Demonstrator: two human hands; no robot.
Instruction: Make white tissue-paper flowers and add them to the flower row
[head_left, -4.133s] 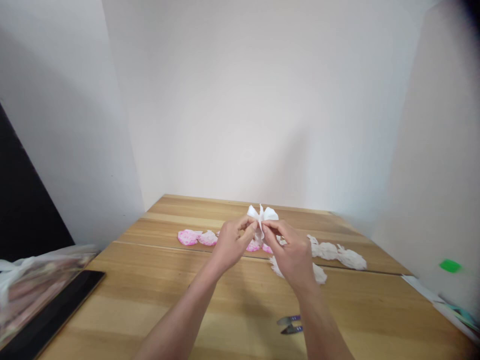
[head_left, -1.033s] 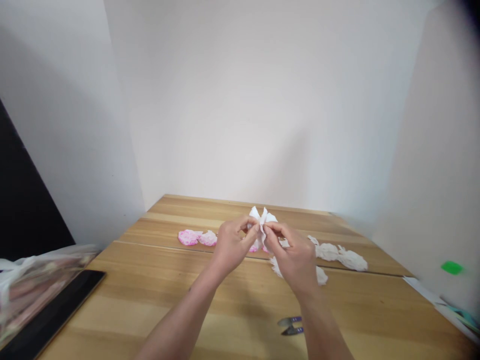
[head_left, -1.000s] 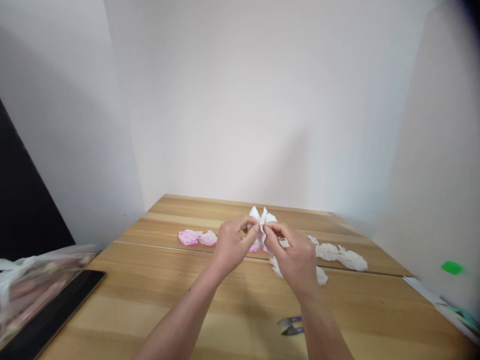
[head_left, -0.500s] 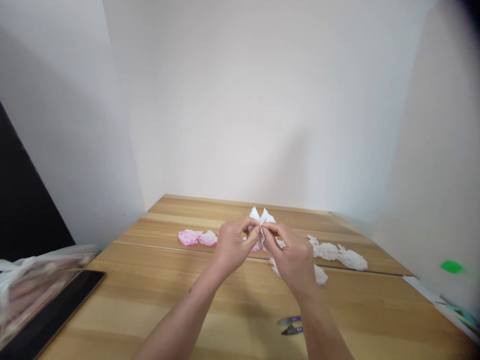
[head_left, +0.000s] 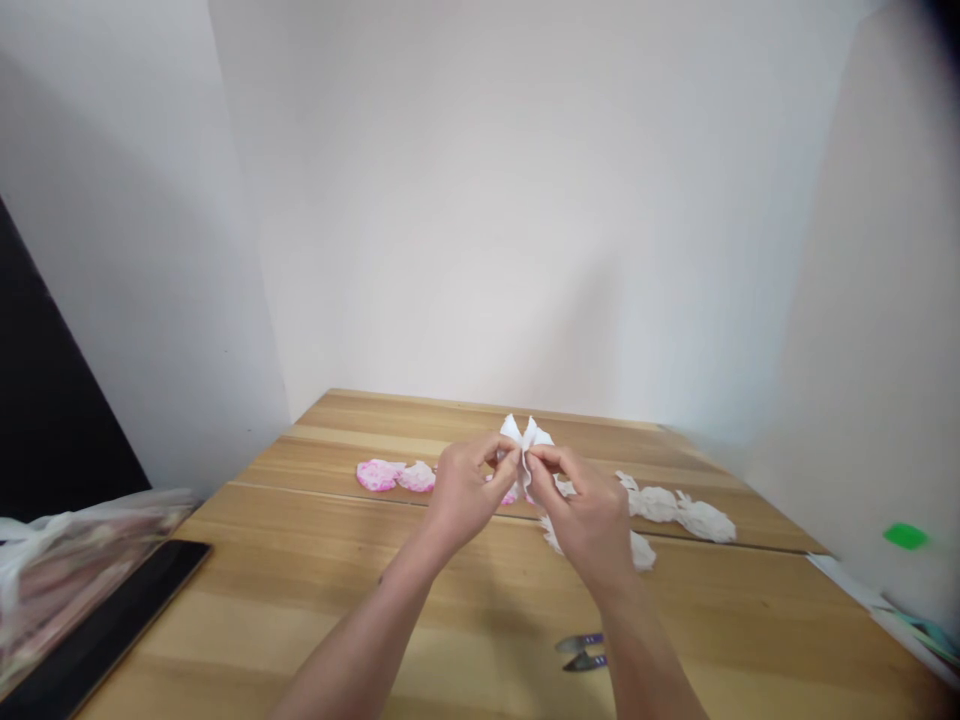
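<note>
Nearest, at the left edge of the wooden table point(head_left: 262, 570), lies a flat black slab point(head_left: 105, 630), with a clear plastic bag point(head_left: 82, 570) just beside it. Near the right forearm lie the snips point(head_left: 583, 662), their two blades apart and pointing left; the forearm hides the handle end. Some papers point(head_left: 855, 583) lie along the right edge.

Farther on, the left hand point(head_left: 471, 490) and the right hand point(head_left: 589, 510) meet above the middle of the table. Each pinches the white tissue point(head_left: 535, 437) between thumb and forefinger, and its folds fan upward past the fingertips.

A white crumpled piece point(head_left: 643, 551) shows partly behind the right hand. Beyond runs a row: pink-edged flowers point(head_left: 379, 475) on the left and centre, white flowers point(head_left: 705, 519) on the right, the middle partly hidden by the hands. Behind stands a pale wall point(head_left: 480, 200).
</note>
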